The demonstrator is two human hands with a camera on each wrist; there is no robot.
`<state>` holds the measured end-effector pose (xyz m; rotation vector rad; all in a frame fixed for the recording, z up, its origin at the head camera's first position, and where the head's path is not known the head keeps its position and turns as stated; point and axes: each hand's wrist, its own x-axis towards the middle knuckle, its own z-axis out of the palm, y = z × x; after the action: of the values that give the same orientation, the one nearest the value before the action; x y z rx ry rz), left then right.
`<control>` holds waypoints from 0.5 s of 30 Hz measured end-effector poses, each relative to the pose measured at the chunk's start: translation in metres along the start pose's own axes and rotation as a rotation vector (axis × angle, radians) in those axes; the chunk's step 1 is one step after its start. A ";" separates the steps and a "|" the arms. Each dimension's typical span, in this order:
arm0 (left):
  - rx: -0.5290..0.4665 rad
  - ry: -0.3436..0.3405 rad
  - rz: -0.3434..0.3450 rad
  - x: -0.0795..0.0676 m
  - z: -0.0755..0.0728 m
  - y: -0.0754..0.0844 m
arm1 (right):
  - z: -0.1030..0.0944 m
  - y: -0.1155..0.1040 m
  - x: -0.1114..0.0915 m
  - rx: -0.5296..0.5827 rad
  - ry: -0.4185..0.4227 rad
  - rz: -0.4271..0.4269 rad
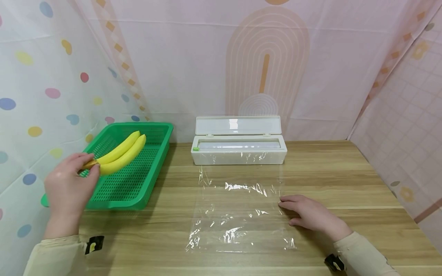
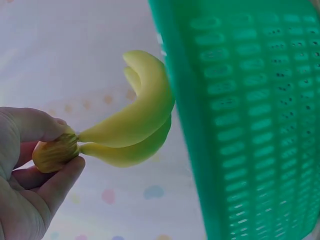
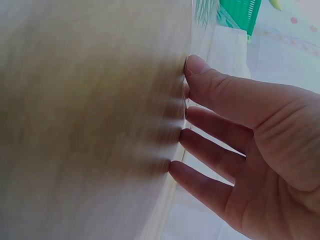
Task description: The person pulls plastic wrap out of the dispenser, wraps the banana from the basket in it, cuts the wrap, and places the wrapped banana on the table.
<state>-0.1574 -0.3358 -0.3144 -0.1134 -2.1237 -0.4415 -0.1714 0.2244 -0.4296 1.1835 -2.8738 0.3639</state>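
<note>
Two joined yellow bananas point(image 1: 123, 155) are in my left hand point(image 1: 70, 184), which pinches them by the brown stem end point(image 2: 56, 152) between thumb and fingers. In the head view they appear over the green basket point(image 1: 152, 184); in the left wrist view the basket's wall point(image 2: 187, 145) stands right beside them. My right hand point(image 1: 312, 214) rests its fingertips on the table at the right edge of a sheet of clear plastic wrap point(image 1: 238, 214). Its fingers are spread and hold nothing in the right wrist view. The wrap runs out from a white dispenser box point(image 1: 238, 158).
The dispenser's lid point(image 1: 238, 125) stands raised at the back, with a roll point(image 1: 239, 145) inside and a small green slider point(image 1: 195, 148) at its left end. Wood-grain table point(image 1: 345, 172) surrounds the wrap. Patterned cloth point(image 1: 193, 69) hangs behind and along both sides.
</note>
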 end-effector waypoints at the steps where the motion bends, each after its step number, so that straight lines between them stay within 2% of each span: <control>1: -0.003 0.007 0.004 0.001 -0.001 0.002 | 0.000 0.000 0.000 0.001 0.000 -0.001; 15: -0.077 0.053 0.005 0.009 -0.004 0.015 | -0.001 0.000 0.000 -0.001 -0.007 -0.001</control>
<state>-0.1557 -0.3242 -0.3013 -0.1489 -2.0549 -0.5180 -0.1713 0.2241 -0.4287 1.1889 -2.8786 0.3597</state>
